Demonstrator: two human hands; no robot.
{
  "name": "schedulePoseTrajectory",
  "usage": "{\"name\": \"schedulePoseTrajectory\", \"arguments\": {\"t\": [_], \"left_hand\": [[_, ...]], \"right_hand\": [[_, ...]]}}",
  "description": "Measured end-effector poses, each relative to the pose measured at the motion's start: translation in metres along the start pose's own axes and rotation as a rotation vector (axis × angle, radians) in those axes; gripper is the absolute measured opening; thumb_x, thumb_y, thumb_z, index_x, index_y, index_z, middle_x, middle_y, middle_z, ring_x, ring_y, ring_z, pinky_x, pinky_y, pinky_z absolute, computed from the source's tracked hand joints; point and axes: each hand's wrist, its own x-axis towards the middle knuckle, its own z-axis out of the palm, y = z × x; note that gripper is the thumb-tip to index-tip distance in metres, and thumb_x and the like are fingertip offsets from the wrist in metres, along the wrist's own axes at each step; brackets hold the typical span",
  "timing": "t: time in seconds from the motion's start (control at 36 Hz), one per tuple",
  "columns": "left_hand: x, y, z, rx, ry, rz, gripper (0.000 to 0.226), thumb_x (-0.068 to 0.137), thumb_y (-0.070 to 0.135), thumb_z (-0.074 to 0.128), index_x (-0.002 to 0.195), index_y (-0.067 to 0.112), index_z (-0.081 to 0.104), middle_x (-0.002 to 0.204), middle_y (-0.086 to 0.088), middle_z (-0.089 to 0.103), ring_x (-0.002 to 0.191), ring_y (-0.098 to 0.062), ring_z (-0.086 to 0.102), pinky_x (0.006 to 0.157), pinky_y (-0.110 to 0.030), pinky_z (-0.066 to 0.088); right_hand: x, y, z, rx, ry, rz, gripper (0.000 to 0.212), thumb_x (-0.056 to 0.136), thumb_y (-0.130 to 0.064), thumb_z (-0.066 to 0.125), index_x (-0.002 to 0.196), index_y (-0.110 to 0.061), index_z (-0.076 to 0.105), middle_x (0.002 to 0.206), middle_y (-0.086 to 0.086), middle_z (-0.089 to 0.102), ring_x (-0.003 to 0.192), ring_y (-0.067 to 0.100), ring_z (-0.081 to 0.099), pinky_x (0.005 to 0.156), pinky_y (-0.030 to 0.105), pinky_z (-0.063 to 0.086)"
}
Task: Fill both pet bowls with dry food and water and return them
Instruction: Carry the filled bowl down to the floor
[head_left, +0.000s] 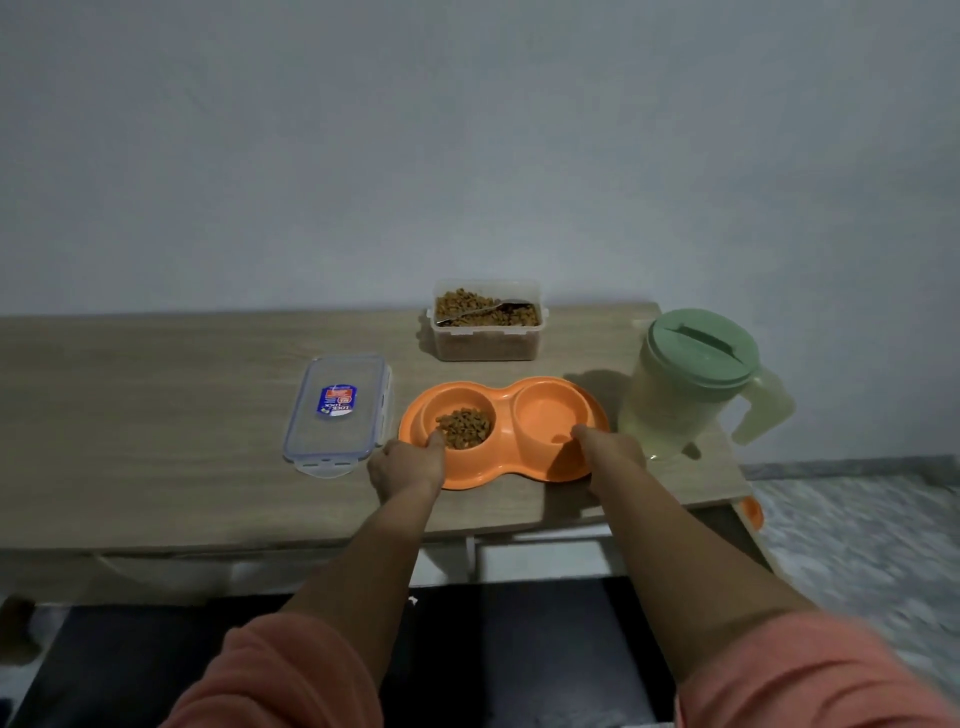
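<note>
A: Report position of the orange double pet bowl (503, 470)

B: It sits on the wooden table (156, 415), near the front edge. The left well holds dry food (464, 427); the right well (545, 415) shows no food, and water in it cannot be confirmed

A: Hand status?

B: The left hand (408, 467) grips the bowl's left rim, thumb hooked over the edge beside the kibble. The right hand (610, 447) grips the right rim, thumb over the edge into the right well

A: Surrounding items?

B: An open food container (485, 338) with a spoon (483, 309) in it stands behind the bowl. Its clear lid (337, 413) lies flat to the left. A green-lidded pitcher (691, 384) stands just beside the bowl on the right
</note>
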Motion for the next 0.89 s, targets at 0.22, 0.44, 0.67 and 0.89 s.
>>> {"name": "schedulePoseTrajectory", "arguments": {"t": [0.22,0.44,0.67,0.89], "left_hand": [[-0.001,0.002,-0.003,0.033,-0.039,-0.019,0.073,0.088,0.055,0.052,0.137,0.002,0.045,0.138,-0.019,0.045,0.126,-0.034,0.046,0.100,-0.045,0.046],[-0.030,-0.013,-0.009,0.025,-0.049,-0.011,0.066,0.091,0.053,0.048,0.134,0.002,0.047,0.130,-0.021,0.049,0.117,-0.034,0.052,0.091,-0.042,0.046],[-0.092,-0.023,-0.002,-0.109,-0.070,0.026,0.062,0.091,0.046,0.052,0.132,0.001,0.043,0.127,-0.022,0.055,0.114,-0.040,0.056,0.097,-0.047,0.048],[-0.193,-0.026,0.032,-0.200,-0.176,0.104,0.063,0.092,0.038,0.055,0.136,-0.006,0.042,0.137,-0.026,0.049,0.122,-0.042,0.052,0.097,-0.041,0.045]], "right_hand": [[-0.010,0.018,0.002,0.032,0.083,-0.002,0.056,0.081,-0.036,0.067,0.125,-0.003,0.055,0.122,0.016,0.060,0.111,0.033,0.057,0.087,0.037,0.048],[-0.032,0.042,-0.013,0.106,0.092,0.001,0.065,0.079,-0.040,0.069,0.129,-0.005,0.049,0.122,0.017,0.059,0.107,0.034,0.059,0.077,0.037,0.046],[-0.055,0.085,-0.068,0.129,0.127,-0.014,0.072,0.074,-0.044,0.070,0.130,-0.004,0.049,0.122,0.018,0.058,0.103,0.035,0.060,0.084,0.039,0.053],[-0.067,0.137,-0.168,0.165,0.211,-0.013,0.070,0.076,-0.044,0.068,0.131,-0.005,0.050,0.129,0.019,0.055,0.113,0.034,0.058,0.091,0.038,0.050]]}}
